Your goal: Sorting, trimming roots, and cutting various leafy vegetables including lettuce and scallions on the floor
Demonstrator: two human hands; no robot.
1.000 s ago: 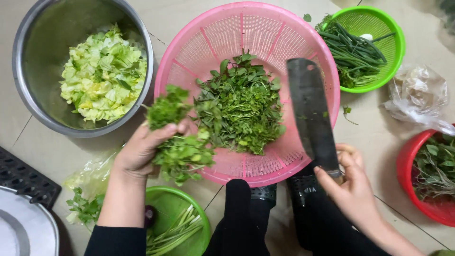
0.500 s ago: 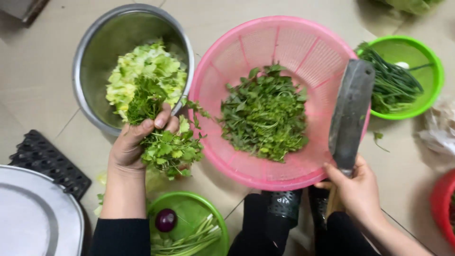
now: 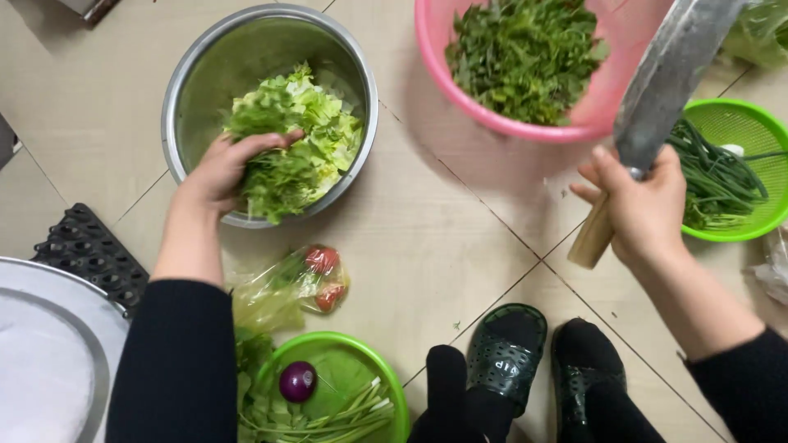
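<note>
My left hand (image 3: 222, 172) grips a bunch of leafy green herbs (image 3: 275, 168) over the near rim of a steel bowl (image 3: 193, 82) that holds chopped pale green lettuce (image 3: 324, 119). My right hand (image 3: 644, 201) holds a large cleaver (image 3: 669, 74) by its wooden handle, blade pointing up and away, in front of a pink basket (image 3: 501, 123) filled with dark green leaves (image 3: 525, 57).
A green basket (image 3: 759, 135) with long green stalks sits at the right. Near my feet are a green bowl (image 3: 386, 377) with a purple onion (image 3: 297, 381) and stems, a plastic bag with tomatoes (image 3: 320, 275), a black perforated mat (image 3: 86, 250) and a grey round lid (image 3: 49, 353). Tiled floor all around.
My left hand has carried the herb bunch from the pink basket leftward into the steel bowl. The view shifted, and the cleaver stays raised in my right hand.
</note>
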